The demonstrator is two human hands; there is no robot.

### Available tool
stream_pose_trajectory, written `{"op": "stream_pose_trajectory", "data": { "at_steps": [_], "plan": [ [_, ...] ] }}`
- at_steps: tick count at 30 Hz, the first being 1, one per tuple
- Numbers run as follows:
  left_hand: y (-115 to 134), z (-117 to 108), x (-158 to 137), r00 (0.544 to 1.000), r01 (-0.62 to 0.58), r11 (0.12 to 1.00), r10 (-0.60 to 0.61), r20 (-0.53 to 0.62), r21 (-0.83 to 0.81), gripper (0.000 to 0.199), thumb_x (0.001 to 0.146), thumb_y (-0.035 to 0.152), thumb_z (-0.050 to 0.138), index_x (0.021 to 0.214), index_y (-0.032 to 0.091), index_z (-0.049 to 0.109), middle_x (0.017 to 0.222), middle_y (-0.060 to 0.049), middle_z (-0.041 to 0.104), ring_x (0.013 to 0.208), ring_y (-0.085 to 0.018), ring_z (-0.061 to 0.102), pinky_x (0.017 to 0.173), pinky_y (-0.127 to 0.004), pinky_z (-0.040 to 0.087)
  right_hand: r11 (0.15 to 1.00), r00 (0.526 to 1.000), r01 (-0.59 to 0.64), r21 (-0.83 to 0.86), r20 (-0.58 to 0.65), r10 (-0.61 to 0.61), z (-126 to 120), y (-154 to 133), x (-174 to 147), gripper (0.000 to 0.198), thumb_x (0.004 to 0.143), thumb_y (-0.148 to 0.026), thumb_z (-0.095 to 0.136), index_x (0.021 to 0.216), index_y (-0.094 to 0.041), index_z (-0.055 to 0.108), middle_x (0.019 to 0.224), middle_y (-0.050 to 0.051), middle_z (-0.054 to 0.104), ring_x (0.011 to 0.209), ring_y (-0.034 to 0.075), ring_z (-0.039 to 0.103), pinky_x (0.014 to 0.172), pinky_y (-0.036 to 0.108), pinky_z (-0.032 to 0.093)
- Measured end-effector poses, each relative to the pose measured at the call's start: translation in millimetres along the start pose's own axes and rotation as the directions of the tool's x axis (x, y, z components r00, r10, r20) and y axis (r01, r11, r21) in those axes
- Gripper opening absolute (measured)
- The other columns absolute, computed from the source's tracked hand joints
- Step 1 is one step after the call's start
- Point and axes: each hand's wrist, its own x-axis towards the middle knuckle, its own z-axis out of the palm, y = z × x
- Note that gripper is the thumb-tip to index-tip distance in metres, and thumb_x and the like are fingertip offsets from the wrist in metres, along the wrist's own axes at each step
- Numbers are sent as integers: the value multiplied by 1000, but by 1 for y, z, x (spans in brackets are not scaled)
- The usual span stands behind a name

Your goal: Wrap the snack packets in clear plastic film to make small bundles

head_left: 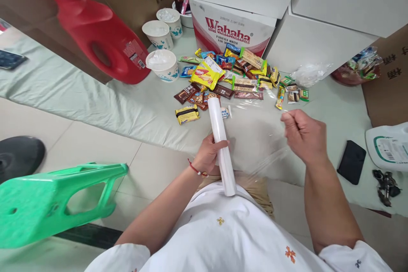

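Note:
My left hand (208,153) is wrapped round a roll of plastic wrap (222,161), which slants toward my shirt. From the roll a clear sheet of film (264,153) stretches to the right. Its far edge is pinched in my right hand (301,135), which is closed in a fist at the table's right side. Beyond the film lies a pile of wrapped snacks (245,85), and a yellow snack packet (187,114) rests at its near left. Part of the pile shows through the film.
Three paper cups (163,64) covered with film stand left of the pile, beside a red jug (105,38). A Wahaha carton (231,29) and white boxes (321,34) stand behind. To the right lie a phone (351,162), keys (386,187) and a white jug (390,146). A green stool (35,204) is on the floor.

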Motion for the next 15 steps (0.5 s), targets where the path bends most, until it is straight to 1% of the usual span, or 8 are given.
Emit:
{"op": "stream_pose_trajectory", "data": {
  "at_steps": [3,5,7,9,11,12,13,15],
  "plan": [
    [6,-8,-1,990,12,986,11,138,-166,44,56,23,78,97,15,66,82,-4,69,79,-21,68,78,-35,56,986,986,-160,44,-41,162,-9,25,-8,39,101,-55,47,87,-23,66,54,-3,57,47,13,54,55,25,43],
    [8,-9,-1,991,27,978,1,134,-209,45,60,33,76,100,15,65,84,-6,69,79,-21,68,78,-37,57,974,975,-216,75,-31,218,-11,38,-14,40,101,-55,48,87,-23,66,54,-4,56,45,13,53,53,25,43],
    [7,-4,1,1000,-16,995,17,7,-94,45,64,43,79,97,18,62,80,-3,65,71,-18,63,68,-34,56,969,971,-236,77,-19,238,-10,45,-18,40,100,-55,48,86,-23,66,54,-4,57,45,13,53,52,25,44],
    [5,3,5,987,-79,988,96,-127,130,50,60,44,87,94,21,58,77,1,59,66,-15,57,59,-29,51,965,967,-253,62,-12,255,-9,51,-22,39,100,-55,49,86,-23,65,55,-4,57,44,13,53,52,26,44],
    [4,6,9,964,-131,934,198,-177,332,53,53,36,92,90,21,58,76,2,57,67,-14,54,56,-26,48,960,961,-277,52,-15,278,-11,57,-24,39,99,-55,50,84,-23,65,53,-4,56,43,13,54,53,26,45],
    [4,5,11,954,-154,911,238,-181,383,51,52,33,91,89,20,58,76,2,58,68,-14,53,56,-25,46,954,955,-293,54,-16,295,-12,61,-25,39,99,-56,50,84,-22,65,53,-5,56,43,13,54,53,26,45],
    [5,4,13,949,-173,905,258,-179,389,48,52,30,88,88,19,59,76,2,59,68,-14,53,56,-25,45,947,949,-314,62,-18,315,-14,65,-26,39,98,-56,51,85,-22,66,53,-5,55,43,12,53,52,26,45],
    [7,1,14,965,-160,948,208,-159,274,39,55,29,81,85,19,58,75,2,60,67,-14,54,57,-25,46,926,929,-365,94,-29,369,-16,76,-27,40,97,-58,53,85,-22,66,53,-5,54,42,12,53,50,26,44]
  ]
}}
